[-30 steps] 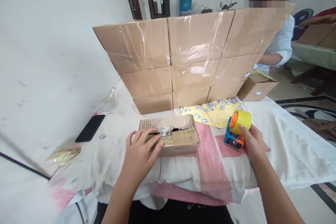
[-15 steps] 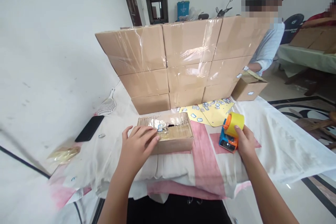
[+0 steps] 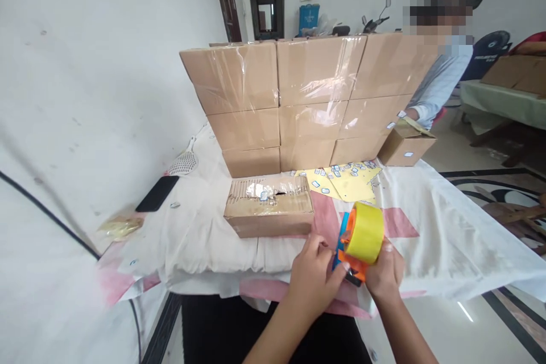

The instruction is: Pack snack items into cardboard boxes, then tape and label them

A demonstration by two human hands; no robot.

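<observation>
My right hand (image 3: 384,274) grips an orange and blue tape dispenser (image 3: 350,244) with a yellow tape roll (image 3: 365,232), lifted above the table's front edge. My left hand (image 3: 314,272) is closed in a pinch at the dispenser's blue front end, fingers on it. A small brown cardboard box (image 3: 269,207) lies on the white and pink cloth (image 3: 205,233) just to the left, its top partly taped and carrying a small sticker. Neither hand touches the box.
A wall of stacked taped cartons (image 3: 307,99) stands behind the small box. A yellow sheet with stickers (image 3: 345,179) lies at their foot, another small carton (image 3: 405,145) at the right. A phone (image 3: 157,193) and white strainer (image 3: 182,164) lie left. A person (image 3: 443,74) sits behind.
My left hand left the small box and came across to the dispenser. My right hand lifted the dispenser from the cloth and brought it nearer me. The camera view swung slightly.
</observation>
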